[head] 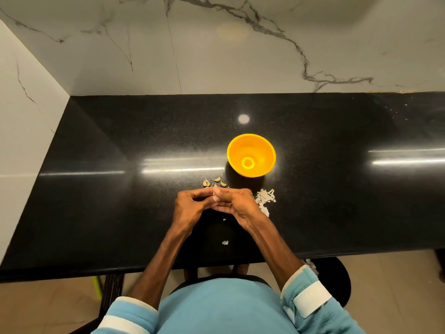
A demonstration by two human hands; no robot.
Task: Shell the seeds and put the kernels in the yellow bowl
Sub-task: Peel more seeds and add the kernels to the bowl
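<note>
Speck (247,162), one, sits deep in your yellow bowl (263,150); your left hand (190,208) and right hand (237,208) curl together, grip and seed axis untellable.

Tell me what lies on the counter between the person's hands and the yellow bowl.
A few pale seeds sit just beyond the left hand and right hand; then bare counter to the yellow bowl. Head view.

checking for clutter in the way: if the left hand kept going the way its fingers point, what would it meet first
The right hand: the left hand points rightward at it, fingertips seemingly touching. The shell pile lies beyond.
</note>
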